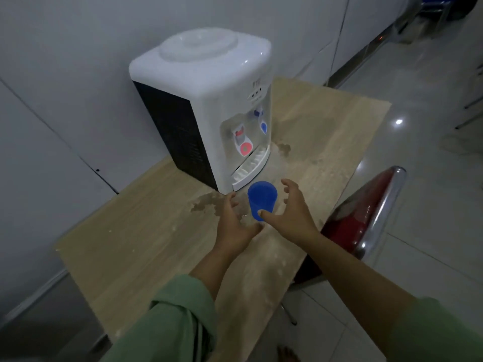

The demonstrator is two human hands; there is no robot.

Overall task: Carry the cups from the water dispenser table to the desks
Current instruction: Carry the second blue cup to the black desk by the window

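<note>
In front of the water dispenser point(209, 105), just off its drip tray, the blue cup point(262, 199) stands upright on the counter point(146, 246). Your left hand point(235, 223) and right hand point(292, 212) flank it, fingers spread; right thumb touches the cup's base, no grip closed. No desks in view. Judgement: carry not yet begun; lift, walk and set-down all remain.
</note>
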